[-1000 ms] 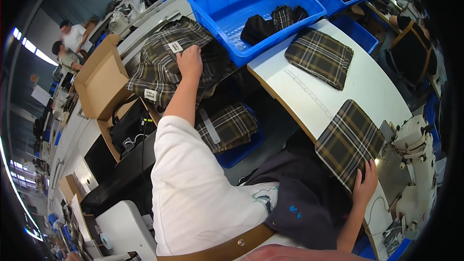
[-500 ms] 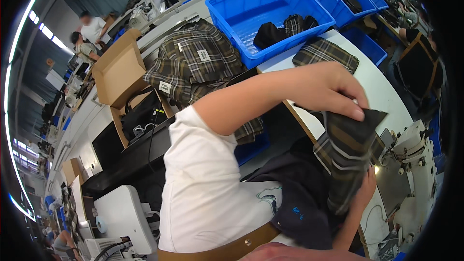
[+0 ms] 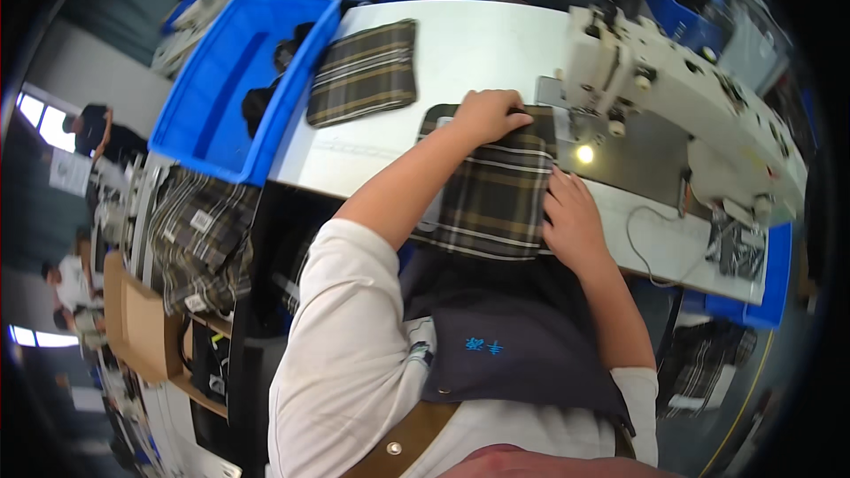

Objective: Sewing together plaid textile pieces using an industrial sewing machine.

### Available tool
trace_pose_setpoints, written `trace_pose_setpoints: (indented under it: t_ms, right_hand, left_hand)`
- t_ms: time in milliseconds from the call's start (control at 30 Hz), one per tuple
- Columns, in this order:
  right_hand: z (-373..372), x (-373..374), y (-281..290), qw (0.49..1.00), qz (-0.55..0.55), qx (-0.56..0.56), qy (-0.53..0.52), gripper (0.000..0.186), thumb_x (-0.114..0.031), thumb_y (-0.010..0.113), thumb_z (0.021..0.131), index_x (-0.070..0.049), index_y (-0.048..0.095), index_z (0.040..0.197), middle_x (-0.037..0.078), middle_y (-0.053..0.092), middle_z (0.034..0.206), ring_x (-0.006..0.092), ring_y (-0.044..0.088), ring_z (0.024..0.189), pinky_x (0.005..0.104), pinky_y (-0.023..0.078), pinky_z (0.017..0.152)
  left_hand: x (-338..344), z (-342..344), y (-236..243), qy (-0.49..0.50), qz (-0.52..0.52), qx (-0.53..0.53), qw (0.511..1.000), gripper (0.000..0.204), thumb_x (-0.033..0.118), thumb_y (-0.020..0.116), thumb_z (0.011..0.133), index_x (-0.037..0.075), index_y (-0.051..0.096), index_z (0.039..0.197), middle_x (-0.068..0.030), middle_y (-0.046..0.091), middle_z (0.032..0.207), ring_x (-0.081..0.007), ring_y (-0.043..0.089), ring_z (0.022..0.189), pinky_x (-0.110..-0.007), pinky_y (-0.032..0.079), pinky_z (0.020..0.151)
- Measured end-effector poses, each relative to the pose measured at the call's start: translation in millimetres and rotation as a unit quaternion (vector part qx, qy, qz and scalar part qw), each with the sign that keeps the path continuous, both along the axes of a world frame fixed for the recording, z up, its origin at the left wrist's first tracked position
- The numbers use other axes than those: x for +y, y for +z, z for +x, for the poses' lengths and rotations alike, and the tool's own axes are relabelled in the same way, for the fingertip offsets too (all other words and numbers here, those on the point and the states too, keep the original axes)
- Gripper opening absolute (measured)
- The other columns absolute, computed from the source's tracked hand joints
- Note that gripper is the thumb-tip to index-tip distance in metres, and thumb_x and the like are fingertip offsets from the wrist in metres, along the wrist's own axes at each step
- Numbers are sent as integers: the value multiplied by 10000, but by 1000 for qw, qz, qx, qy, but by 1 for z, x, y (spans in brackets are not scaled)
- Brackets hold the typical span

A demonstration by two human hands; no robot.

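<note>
A dark brown-and-olive plaid fabric piece (image 3: 496,199) with pale stripes lies at the front edge of the white table, before the sewing machine (image 3: 620,71). My left hand (image 3: 490,118) rests on its far edge with the fingers curled in, its thumb lying on the cloth. On the right edge, my right hand (image 3: 574,219) has its fingers closed at the cloth, beside the lit needle area. A pale rounded edge shows along the cloth's left side; I cannot tell what it belongs to. What lies under both palms is hidden.
Another plaid piece (image 3: 365,73) lies on the white table (image 3: 478,35), next to a blue bin (image 3: 199,115) with dark cloth inside. Plaid garments (image 3: 204,230) are heaped at the left, by an open cardboard box (image 3: 137,319). A cable (image 3: 630,243) loops near the machine.
The plaid piece, held up and hanging from my left hand before, now lies spread on the table. My left hand has come down onto it, and the view has turned right.
</note>
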State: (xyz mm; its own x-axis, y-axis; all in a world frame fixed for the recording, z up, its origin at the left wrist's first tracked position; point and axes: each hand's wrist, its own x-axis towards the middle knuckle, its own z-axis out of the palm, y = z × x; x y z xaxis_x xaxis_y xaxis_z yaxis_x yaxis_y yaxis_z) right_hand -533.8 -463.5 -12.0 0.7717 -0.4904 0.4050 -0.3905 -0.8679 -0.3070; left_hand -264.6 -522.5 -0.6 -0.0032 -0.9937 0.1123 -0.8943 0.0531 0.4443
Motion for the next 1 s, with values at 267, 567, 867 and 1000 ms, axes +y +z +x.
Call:
trace_pose_setpoints:
  t_ms: [267,567,867,1000]
  right_hand:
    - [-9,-2,4,1000,-22,15,0,380,-107,766,734,-8,673,1089,159,596,1378,328,493,1415,521,382,1188]
    - [-21,1,27,996,-76,-1,43,321,-191,772,819,-60,701,1103,93,601,1424,280,470,1442,519,331,1224]
    - [-36,-15,6,994,-31,31,99,289,-180,741,831,-29,701,1074,100,636,1389,278,520,1398,485,394,1185]
    - [-37,-16,9,997,1,19,81,377,-183,760,804,-6,682,1128,114,641,1363,283,526,1388,468,409,1174]
  left_hand:
    - [-13,-17,10,4,-28,109,994,260,293,736,931,87,771,1085,-152,770,999,-347,730,932,-426,563,838]
    - [-5,-23,-18,24,5,271,962,265,264,747,946,45,777,1091,-135,778,909,-217,719,792,-354,554,762]
    - [-6,-46,22,70,89,35,993,248,290,721,951,88,742,1093,-107,769,935,-271,718,829,-372,547,774]
    - [-9,-41,2,82,5,71,994,188,300,751,907,137,772,999,-97,757,820,-312,729,795,-407,567,766]
